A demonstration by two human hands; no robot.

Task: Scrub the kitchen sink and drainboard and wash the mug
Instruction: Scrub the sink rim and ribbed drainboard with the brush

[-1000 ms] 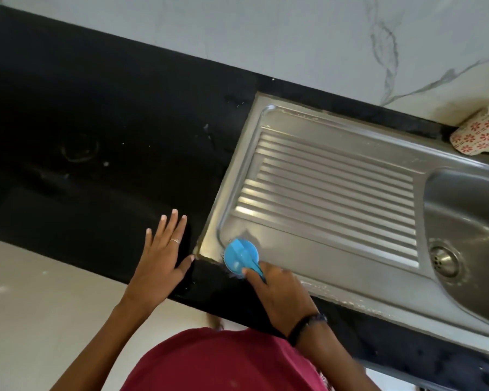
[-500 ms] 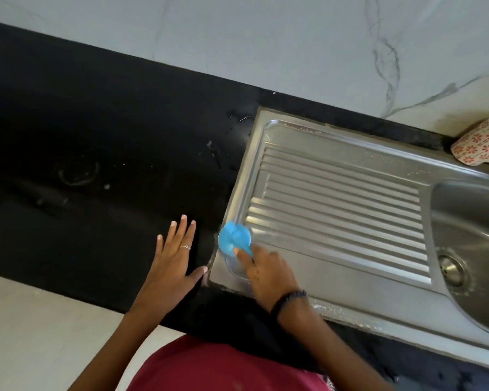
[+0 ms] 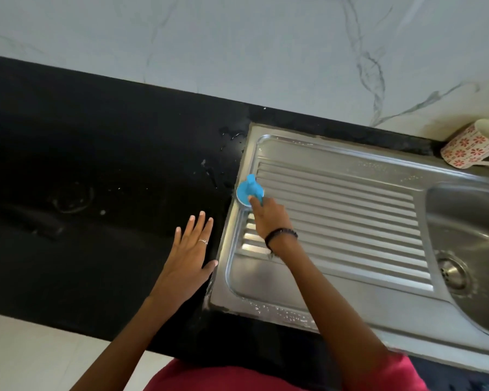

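Note:
A steel drainboard (image 3: 350, 210) with raised ribs runs into the sink basin (image 3: 472, 230) on the right, whose drain (image 3: 452, 272) shows near its left wall. My right hand (image 3: 268, 218) grips a round blue scrub brush (image 3: 249, 193) and presses it on the drainboard's left rim. My left hand (image 3: 189, 249) rests flat with spread fingers on the black counter (image 3: 96, 193), just left of the drainboard. A white mug (image 3: 472, 148) with red flowers lies on its side behind the sink at the far right.
A white marble wall (image 3: 237, 52) backs the counter. Water drops (image 3: 229, 139) speckle the counter near the drainboard's far left corner. Pale floor (image 3: 26, 354) shows below the counter's front edge.
My right hand has slid the blue brush along the drainboard's left rim, from the near corner toward the wall. My left hand stayed flat on the counter.

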